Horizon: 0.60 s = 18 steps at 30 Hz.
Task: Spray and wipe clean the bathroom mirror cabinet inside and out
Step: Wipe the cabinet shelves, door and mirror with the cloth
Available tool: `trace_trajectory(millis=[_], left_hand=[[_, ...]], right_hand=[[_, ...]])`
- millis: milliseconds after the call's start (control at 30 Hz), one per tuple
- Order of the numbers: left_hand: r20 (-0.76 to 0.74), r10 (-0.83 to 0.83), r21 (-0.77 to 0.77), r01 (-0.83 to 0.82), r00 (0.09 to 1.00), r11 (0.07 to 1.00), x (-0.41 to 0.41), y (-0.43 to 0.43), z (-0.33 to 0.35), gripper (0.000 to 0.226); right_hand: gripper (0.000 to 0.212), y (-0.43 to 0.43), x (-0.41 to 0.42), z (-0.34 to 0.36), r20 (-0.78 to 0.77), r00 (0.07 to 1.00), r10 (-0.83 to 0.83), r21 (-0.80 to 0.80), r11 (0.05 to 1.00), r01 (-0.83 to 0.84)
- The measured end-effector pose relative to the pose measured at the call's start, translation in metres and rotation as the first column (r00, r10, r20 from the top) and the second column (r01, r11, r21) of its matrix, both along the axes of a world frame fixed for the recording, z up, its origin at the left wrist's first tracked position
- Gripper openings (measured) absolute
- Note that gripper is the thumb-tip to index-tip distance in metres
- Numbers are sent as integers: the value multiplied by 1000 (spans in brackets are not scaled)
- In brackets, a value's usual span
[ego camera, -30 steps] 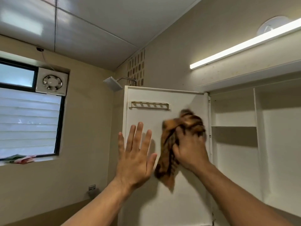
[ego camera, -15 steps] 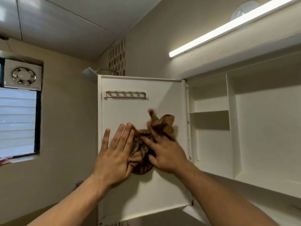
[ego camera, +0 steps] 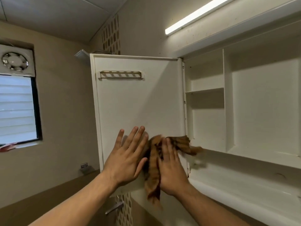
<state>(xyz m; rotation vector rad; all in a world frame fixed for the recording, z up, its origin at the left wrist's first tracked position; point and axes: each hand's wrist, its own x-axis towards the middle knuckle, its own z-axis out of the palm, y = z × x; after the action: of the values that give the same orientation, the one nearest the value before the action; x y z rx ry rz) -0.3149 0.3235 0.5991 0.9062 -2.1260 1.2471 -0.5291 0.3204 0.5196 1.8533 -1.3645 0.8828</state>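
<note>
The white mirror cabinet [ego camera: 260,111] hangs open on the wall, its shelves bare. Its door [ego camera: 138,103] is swung out to the left, inner side facing me, with a slotted rack [ego camera: 121,74] near the top. My right hand [ego camera: 171,167] presses a brown striped cloth [ego camera: 154,162] flat against the door's lower right corner, near the hinge edge; part of the cloth trails toward the cabinet floor. My left hand [ego camera: 128,157] lies flat with fingers spread on the lower door, just left of the cloth.
A lit tube lamp [ego camera: 195,15] runs above the cabinet. A window with blinds [ego camera: 16,108] and an exhaust fan [ego camera: 14,61] are on the left wall. A shower head [ego camera: 82,54] sits behind the door, a tap handle [ego camera: 114,207] below it.
My right hand has swept the cloth down the inner door from its middle to the lower right corner. My left hand stayed flat on the door and sits lower on it.
</note>
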Motion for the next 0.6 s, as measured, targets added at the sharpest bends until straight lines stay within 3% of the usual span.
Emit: trace_trajectory(millis=[33, 67, 133, 200, 267, 333, 433, 533, 600], left_hand=[[11, -6, 15, 6, 1000, 1000, 0, 1, -5, 77], [20, -13, 25, 13, 1000, 1000, 0, 2, -9, 77], [28, -21, 28, 20, 999, 999, 1, 2, -17, 76], [33, -29, 40, 27, 999, 999, 2, 4, -21, 75], [34, -38, 50, 37, 999, 998, 2, 6, -24, 74], [28, -46, 64, 45, 999, 997, 3, 9, -25, 73], [-27, -52, 33, 52, 998, 998, 16, 10, -16, 74], [-108, -37, -25, 34, 993, 999, 36, 11, 1, 76], [-172, -22, -58, 12, 985, 998, 50, 9, 15, 77]], right_hand=[[86, 3, -10, -10, -97, 994, 48, 43, 998, -44], [72, 7, -17, -17, -56, 998, 32, 70, 997, -28], [70, 14, -10, -30, 268, 947, -175, 113, 982, 150], [82, 20, 26, -45, 406, 866, -293, 189, 954, 234], [88, 24, 58, -62, 373, 902, -219, 153, 973, 172], [73, 30, 66, -64, 375, 918, -127, 139, 987, 80], [65, 29, 55, -16, 425, 905, 6, 116, 991, -61], [69, 10, 31, 71, 482, 876, 18, -78, 997, 22], [78, 3, 29, 134, 600, 795, 89, -174, 985, 21]])
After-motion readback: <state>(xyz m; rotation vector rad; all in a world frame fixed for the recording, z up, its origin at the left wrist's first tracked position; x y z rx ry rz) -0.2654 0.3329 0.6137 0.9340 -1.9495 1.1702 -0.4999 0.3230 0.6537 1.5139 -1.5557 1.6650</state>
